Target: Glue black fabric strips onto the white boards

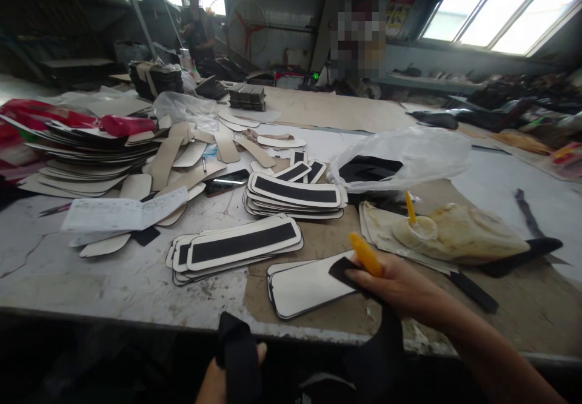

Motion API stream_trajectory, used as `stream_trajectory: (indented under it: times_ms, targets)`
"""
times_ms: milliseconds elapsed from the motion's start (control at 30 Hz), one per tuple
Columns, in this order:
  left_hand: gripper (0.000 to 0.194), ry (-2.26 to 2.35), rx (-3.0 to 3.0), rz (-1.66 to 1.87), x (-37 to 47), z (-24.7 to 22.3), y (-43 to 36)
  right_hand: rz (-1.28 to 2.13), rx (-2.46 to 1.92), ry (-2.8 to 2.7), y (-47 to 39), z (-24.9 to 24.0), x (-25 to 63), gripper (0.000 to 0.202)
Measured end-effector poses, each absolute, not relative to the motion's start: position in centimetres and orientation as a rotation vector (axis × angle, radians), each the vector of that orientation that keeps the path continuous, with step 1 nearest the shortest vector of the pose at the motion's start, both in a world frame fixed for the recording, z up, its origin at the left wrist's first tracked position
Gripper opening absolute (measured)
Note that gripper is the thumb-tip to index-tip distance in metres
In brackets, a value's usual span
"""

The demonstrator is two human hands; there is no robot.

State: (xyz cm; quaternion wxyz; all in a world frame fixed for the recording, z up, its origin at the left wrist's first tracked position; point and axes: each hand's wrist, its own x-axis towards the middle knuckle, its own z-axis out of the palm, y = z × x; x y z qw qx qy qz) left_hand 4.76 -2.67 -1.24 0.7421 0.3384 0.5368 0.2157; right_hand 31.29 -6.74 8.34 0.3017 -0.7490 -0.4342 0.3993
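Observation:
My right hand (394,281) is closed, pinching the end of a black strip (343,269) over a white panel (304,289) near the table's front edge. A yellow plastic piece (366,253), perhaps a tool's handle, also sticks up from that hand. The black strip hangs down past the table edge. Lower left, my left hand (217,380) is closed around a folded length of black strip (239,349), partly hidden behind it. Beyond my hands lie stacks of white panels with black strips on them, one stack (240,247) nearer and another (295,191) farther back.
A yellowed bag (473,231) with a yellow stick (411,208) in its opening lies at the right. Behind it is a clear plastic bag (427,155) holding black pieces. At the left are a paper slip (122,213), a phone (227,181) and piled panels (91,155). People stand in the background.

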Motion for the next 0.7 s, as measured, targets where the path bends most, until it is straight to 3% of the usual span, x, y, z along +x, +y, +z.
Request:
stream_trajectory:
  times_ms: [100, 267, 400, 700]
  targets:
    - [0.034, 1.165, 0.633, 0.513, 5.7, -0.6, -1.0, 1.127, -2.069, -1.726, -4.0, 8.0, 30.2, 0.014]
    - [0.025, 1.210, 0.573, 0.475, 8.3, 0.4, 0.6, 1.161, -2.063, -2.224, 0.6, 6.1, 27.7, 0.027]
    - [0.033, 1.221, 0.715, 0.430, 9.1, 0.3, 1.7, 1.173, -2.085, -2.321, 2.5, 5.0, 27.0, 0.032]
    - [0.029, 1.270, 1.003, 0.346, 10.4, 0.7, 3.7, 1.227, -2.081, -2.314, 3.2, 4.1, 27.2, 0.035]
